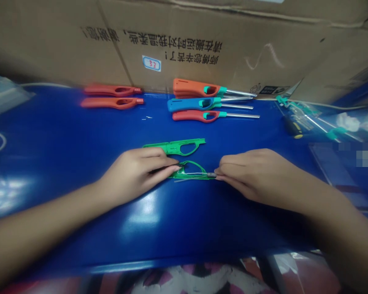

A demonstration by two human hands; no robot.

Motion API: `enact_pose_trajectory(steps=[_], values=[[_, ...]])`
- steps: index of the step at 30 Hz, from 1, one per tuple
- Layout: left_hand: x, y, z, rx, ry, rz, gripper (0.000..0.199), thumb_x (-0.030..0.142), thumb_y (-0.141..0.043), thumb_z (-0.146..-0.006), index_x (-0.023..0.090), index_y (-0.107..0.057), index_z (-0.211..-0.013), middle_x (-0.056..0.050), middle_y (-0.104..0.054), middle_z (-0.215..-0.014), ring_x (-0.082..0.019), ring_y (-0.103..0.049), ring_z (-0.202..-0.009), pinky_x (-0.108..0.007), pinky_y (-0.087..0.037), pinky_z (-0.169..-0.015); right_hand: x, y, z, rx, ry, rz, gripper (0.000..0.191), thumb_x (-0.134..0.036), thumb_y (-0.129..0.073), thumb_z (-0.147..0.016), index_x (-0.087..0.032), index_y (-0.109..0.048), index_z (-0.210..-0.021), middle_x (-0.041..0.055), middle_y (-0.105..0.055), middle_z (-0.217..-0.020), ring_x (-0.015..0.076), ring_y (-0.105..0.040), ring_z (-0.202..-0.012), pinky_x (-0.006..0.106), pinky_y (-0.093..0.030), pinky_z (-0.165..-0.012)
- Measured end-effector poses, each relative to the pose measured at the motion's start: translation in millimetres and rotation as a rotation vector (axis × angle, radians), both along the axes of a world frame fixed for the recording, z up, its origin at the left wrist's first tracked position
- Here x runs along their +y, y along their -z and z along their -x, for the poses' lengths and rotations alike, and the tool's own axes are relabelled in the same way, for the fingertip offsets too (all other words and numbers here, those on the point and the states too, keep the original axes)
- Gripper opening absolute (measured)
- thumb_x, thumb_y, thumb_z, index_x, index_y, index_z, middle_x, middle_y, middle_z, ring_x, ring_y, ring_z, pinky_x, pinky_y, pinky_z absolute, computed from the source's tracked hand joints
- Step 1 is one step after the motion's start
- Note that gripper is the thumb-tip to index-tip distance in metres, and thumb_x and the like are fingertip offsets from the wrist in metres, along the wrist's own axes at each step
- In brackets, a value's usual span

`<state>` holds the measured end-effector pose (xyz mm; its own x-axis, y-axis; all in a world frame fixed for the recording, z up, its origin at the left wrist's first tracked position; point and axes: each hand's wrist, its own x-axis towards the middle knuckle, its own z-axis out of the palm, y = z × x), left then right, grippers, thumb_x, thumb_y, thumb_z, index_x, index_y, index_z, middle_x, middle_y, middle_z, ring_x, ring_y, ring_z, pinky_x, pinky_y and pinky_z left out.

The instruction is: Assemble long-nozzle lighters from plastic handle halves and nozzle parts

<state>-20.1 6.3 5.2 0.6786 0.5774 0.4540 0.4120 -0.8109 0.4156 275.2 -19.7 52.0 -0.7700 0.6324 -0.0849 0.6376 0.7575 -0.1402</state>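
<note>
A green half shell (194, 163) with a looped handle lies on the blue table between my hands, a thin white wire running across its opening. My left hand (141, 169) pinches its left end, where a small dark part shows at the fingertips. At its right end, my right hand (248, 171) has its fingers closed on a small grey metal piece (212, 175). Just beyond, a second green half shell (187, 147) lies with its left end partly behind my left hand. A thin grey strip sticks out below the nearer shell.
Orange, blue (191, 104) and red (193, 116) lighters with metal tubes lie by a cardboard box (248, 41). Two red casings (110, 103) lie left of them. Metal rods, teal parts (337, 132) and a yellow-black object (294, 128) are at right. A cable curls at left.
</note>
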Motion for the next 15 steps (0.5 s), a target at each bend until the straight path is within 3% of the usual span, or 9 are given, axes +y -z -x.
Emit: enact_pose_trajectory(steps=[15], values=[[-0.1,2.6,3.1,0.028,-0.006,-0.01,0.021,0.028,-0.065,-0.097,0.014,-0.077,-0.107,-0.005,-0.073,-0.089,-0.015,-0.071,-0.079,-0.024,-0.056,-0.073,-1.3,1.2,1.9,-0.008,-0.016,-0.01,0.024,-0.027,-0.046,-0.104,-0.023,-0.067,-0.094,-0.0018,-0.064,-0.083,0.016,-0.059,-0.073,0.032,-0.035,-0.066]])
